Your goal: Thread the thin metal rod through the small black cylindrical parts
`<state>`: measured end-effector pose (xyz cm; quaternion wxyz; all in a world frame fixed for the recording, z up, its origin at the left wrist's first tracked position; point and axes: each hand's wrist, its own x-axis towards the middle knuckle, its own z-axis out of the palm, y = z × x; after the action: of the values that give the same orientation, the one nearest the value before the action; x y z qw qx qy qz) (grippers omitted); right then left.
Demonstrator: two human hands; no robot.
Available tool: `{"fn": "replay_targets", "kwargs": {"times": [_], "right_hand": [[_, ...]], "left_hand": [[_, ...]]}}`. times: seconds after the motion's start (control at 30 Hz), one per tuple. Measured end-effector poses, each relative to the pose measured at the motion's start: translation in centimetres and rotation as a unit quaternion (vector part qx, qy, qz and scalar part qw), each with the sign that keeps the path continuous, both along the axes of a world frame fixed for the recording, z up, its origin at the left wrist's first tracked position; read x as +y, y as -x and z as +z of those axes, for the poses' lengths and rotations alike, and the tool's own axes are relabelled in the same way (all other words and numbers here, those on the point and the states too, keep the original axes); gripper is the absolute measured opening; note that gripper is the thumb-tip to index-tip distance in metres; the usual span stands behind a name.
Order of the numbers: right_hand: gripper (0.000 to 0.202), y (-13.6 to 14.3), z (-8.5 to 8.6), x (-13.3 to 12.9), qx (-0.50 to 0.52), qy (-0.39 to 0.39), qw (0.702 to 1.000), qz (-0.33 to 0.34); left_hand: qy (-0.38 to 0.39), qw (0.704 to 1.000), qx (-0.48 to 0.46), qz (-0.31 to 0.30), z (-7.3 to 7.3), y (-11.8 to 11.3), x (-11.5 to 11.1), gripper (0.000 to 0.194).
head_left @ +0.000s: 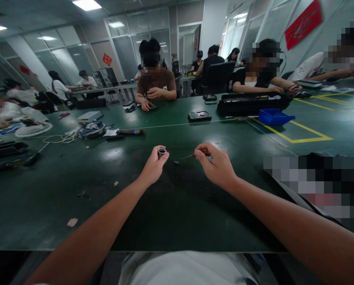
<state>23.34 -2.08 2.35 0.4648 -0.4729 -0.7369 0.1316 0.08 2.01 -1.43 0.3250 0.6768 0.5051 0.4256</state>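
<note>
My left hand is closed around a small cylinder with a pale rim and a dark round top; its exact kind I cannot make out. My right hand grips a thin screwdriver by its reddish-brown handle, the shaft pointing left. Close to the screwdriver's tip, a tiny greyish piece lies on the green table; whether they touch I cannot tell. Both hands are over the middle of the table, a short distance apart.
Across the table, a hard drive, a long black unit and a blue bin stand near co-workers. Tangled cables and a dark pen-like tool lie left. Small scraps dot the near left.
</note>
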Motion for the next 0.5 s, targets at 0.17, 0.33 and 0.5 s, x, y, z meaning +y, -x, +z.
{"fn": "replay_targets", "kwargs": {"times": [0.17,0.33,0.5], "right_hand": [[0.014,0.0,-0.2,0.2,0.001,-0.013,1.0,-0.005],[0.014,0.0,-0.3,0.3,0.002,-0.011,1.0,-0.004],[0.014,0.1,-0.3,0.3,0.006,-0.009,1.0,0.0]], "left_hand": [[-0.019,0.989,0.149,0.001,0.9,-0.7,-0.9,0.031],[-0.06,0.959,0.274,-0.045,0.7,-1.4,-1.1,0.027],[-0.087,0.914,0.393,-0.048,0.4,-1.8,-1.1,0.031]]}}
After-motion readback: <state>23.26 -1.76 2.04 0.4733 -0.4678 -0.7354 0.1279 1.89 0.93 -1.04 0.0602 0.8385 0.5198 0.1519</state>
